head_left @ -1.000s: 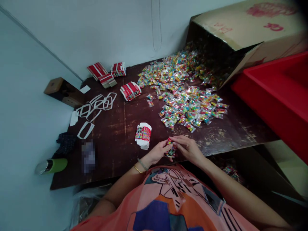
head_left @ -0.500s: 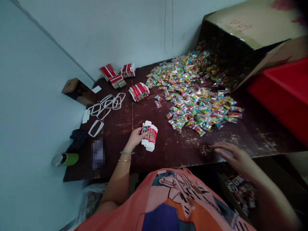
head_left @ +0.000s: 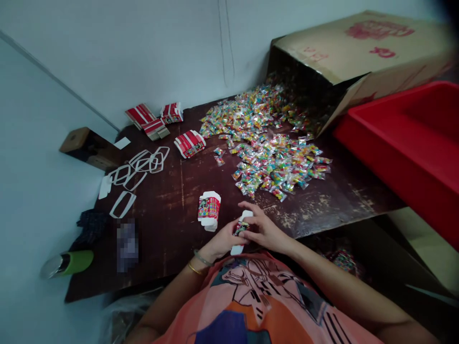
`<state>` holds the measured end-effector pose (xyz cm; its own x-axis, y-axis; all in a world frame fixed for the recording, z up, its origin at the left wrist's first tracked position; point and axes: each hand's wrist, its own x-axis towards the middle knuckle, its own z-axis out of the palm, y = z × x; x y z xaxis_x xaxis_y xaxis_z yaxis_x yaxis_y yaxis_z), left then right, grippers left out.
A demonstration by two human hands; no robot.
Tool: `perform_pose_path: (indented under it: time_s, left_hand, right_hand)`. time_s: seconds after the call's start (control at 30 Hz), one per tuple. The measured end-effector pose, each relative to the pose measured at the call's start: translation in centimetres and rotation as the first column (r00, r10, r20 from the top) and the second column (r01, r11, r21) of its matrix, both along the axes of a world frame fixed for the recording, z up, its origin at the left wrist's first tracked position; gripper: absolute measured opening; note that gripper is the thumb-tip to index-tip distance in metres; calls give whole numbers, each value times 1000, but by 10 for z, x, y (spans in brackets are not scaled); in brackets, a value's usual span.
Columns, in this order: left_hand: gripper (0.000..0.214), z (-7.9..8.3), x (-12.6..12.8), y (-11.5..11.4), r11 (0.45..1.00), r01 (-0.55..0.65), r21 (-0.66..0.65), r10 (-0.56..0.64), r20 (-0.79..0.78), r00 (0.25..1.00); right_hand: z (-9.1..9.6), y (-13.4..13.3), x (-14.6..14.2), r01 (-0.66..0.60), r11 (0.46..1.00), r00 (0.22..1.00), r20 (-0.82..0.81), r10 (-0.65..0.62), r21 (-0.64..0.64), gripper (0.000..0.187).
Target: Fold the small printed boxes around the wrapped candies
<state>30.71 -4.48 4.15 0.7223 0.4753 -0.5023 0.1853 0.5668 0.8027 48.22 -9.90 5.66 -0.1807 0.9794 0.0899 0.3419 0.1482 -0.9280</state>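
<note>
Close to my body at the table's front edge, a small printed carton (head_left: 245,216) with white end flaps is held between both hands. My left hand (head_left: 225,240) grips its left side, fingers closed on it. My right hand (head_left: 264,230) has its thumb and fingers on the right side, partly covering the print. Just left and beyond lies a stack of flat red printed cartons (head_left: 209,210), touched by neither hand. Farther off, many clear packets of colourful candy (head_left: 276,165) are spread in a heap.
An open cardboard box (head_left: 344,52) spills packets at the back right, beside a red plastic bin (head_left: 405,129). Bundles of red cartons (head_left: 190,143) stand at the back left. White loops (head_left: 123,204), a wooden box (head_left: 89,145) and a green bottle (head_left: 77,263) are at the left.
My left hand has left the carton stack with one carton and drawn it toward my body. My right hand has come in from the right and taken hold of it. The view has shifted right.
</note>
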Motion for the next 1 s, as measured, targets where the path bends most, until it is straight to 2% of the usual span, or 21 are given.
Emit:
perform_pose_path:
  time_s: [0.07, 0.1, 0.13, 0.17, 0.2, 0.23, 0.3, 0.37, 0.43, 0.5, 0.57, 0.63, 0.8, 0.93, 1.0]
  left_hand:
    - [31, 5, 1, 5, 964, 263, -44, -261, 44, 964]
    - [29, 6, 2, 7, 930, 365, -41, -362, 64, 930]
    - [29, 6, 5, 9, 909, 417, -15, -415, 61, 908]
    - [31, 5, 8, 10, 914, 404, 31, -405, 26, 914]
    - [33, 2, 11, 10, 938, 335, 90, -334, -31, 942]
    - [35, -1, 16, 9, 958, 238, 158, -226, -90, 970]
    - [40, -8, 25, 3, 963, 55, 263, -15, -150, 989]
    - [44, -12, 32, -6, 956, -35, 292, 78, -138, 987]
    - [45, -10, 35, -13, 973, -9, 230, 26, -69, 997]
    - [47, -4, 36, -18, 989, 113, 95, -117, 36, 992]
    - [48, 0, 36, -19, 980, 201, 13, -201, 94, 975]
    - [48, 0, 37, -18, 984, 172, 47, -174, 46, 984]
    - [48, -10, 39, -19, 970, 89, 226, -72, -84, 994]
    - [43, -16, 30, -22, 954, 152, 257, -130, -99, 986]
    - [40, -18, 26, -24, 955, 162, 249, -127, -148, 981]
  right_hand:
    - [8, 0, 11, -160, 982, 984, -97, 150, -104, 14]
    - [12, 0, 15, -212, 969, 971, -136, 195, -127, 15]
    - [15, 0, 19, -226, 965, 966, -157, 204, -131, 16]
    - [17, 0, 21, -196, 973, 971, -163, 175, -123, 17]
    - [17, 0, 23, -136, 984, 981, -157, 118, -116, 17]
    - [16, -1, 24, -62, 991, 988, -148, 44, -117, 17]
    - [10, -4, 25, 49, 988, 988, -138, -70, -149, 19]
    - [5, -8, 27, 62, 980, 986, -144, -89, -187, 21]
    - [3, -12, 31, 25, 983, 988, -143, -52, -181, 21]
    - [4, -14, 34, -4, 986, 989, -145, -20, -168, 22]
    - [7, -16, 36, -43, 982, 985, -173, 11, -181, 23]
    - [8, -16, 36, -55, 978, 978, -210, 12, -202, 24]
    - [0, -20, 33, -6, 970, 966, -250, -57, -245, 24]
    - [-8, -28, 32, -69, 956, 980, -200, 12, -284, 23]
    - [-12, -30, 29, -46, 953, 980, -199, -15, -299, 21]
